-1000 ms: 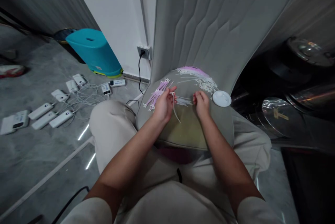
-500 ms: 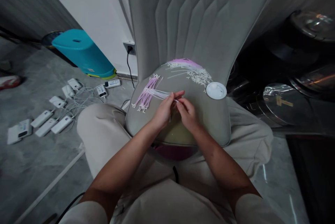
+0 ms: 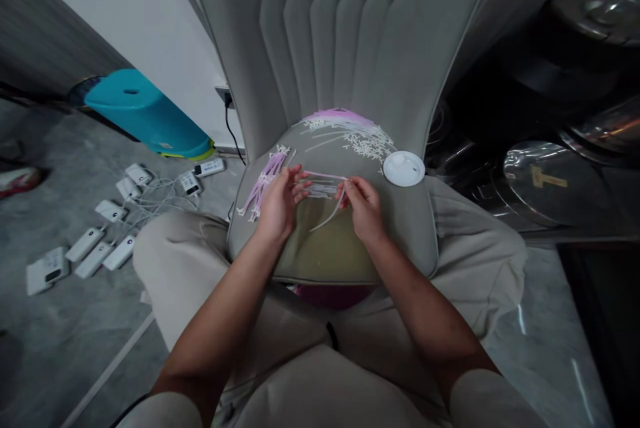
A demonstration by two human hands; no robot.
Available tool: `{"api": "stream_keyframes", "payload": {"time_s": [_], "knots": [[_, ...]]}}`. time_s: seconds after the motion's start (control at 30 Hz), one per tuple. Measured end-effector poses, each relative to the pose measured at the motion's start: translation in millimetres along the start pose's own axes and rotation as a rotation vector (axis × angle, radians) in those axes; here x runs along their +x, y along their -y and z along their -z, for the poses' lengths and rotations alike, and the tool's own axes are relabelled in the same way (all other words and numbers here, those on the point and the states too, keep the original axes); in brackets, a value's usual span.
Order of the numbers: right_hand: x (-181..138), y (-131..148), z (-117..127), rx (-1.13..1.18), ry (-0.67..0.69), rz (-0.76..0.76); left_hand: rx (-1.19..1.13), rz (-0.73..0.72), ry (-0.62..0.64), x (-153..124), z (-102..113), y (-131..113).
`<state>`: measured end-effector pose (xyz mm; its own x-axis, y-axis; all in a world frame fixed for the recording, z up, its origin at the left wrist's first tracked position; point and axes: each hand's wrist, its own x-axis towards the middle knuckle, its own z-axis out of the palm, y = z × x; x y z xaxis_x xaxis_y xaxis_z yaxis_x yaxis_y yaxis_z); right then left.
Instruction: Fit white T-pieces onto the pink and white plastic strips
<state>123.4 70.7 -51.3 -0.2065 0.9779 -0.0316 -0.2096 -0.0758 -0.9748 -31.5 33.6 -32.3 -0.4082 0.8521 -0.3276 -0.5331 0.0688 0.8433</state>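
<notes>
My right hand (image 3: 366,209) is closed, thumb and fingertips pinching thin strips. One is a pinkish strip (image 3: 325,175) running left toward my other hand; the other is a pale strip (image 3: 330,217) that hangs bent to the lower left. My left hand (image 3: 279,207) has its fingers apart, close to the pinkish strip's far end; any contact there is unclear. Between the hands, several loose white strips (image 3: 321,190) lie on the grey chair seat (image 3: 320,251). Beside my left hand rests a bunch of pink sticks with white tips (image 3: 263,181), partly hidden by it.
At the seat's back lie pink strips (image 3: 340,115) and a pile of small white pieces (image 3: 369,145). A round white lid (image 3: 404,169) sits at the right. White power banks (image 3: 103,257) with cables and a teal bin (image 3: 145,111) stand left; metal pots (image 3: 537,181) are right.
My hands have moved apart, the left going left and its fingers spreading. The pinkish strip now spans the gap between them. The camera view has shifted slightly.
</notes>
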Motion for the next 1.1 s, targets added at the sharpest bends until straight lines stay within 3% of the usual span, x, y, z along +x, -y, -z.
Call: {"api": "stream_keyframes", "payload": {"time_s": [0.1, 0.17, 0.47, 0.6, 0.7, 0.9, 1.1], "knots": [[-2.3, 1.6, -0.6, -0.001, 0.008, -0.006, 0.115, -0.110, -0.137, 3.3, 4.7, 4.4], [-4.2, 2.1, -1.0, -0.010, 0.005, -0.009, 0.234, -0.182, -0.150, 1.3, 4.8, 9.1], [-13.9, 1.5, -3.0, -0.139, -0.016, 0.063, 0.432, -0.249, 0.204, -30.5, -13.2, 4.5], [-15.9, -5.6, 0.0, -0.229, -0.016, 0.149, 0.550, -0.417, 0.309, -32.9, -9.7, 0.9], [-16.3, -10.9, 2.4, -0.288, -0.023, 0.204, 0.597, -0.505, 0.314, -30.7, -5.7, 0.8], [-19.3, -8.6, 0.7, -0.314, -0.031, 0.236, 0.613, -0.542, 0.314, -31.6, -6.1, -1.5], [-23.4, 0.2, -1.3, -0.194, -0.039, 0.177, 0.525, -0.474, 0.253, -31.8, -7.3, 0.3]]}}
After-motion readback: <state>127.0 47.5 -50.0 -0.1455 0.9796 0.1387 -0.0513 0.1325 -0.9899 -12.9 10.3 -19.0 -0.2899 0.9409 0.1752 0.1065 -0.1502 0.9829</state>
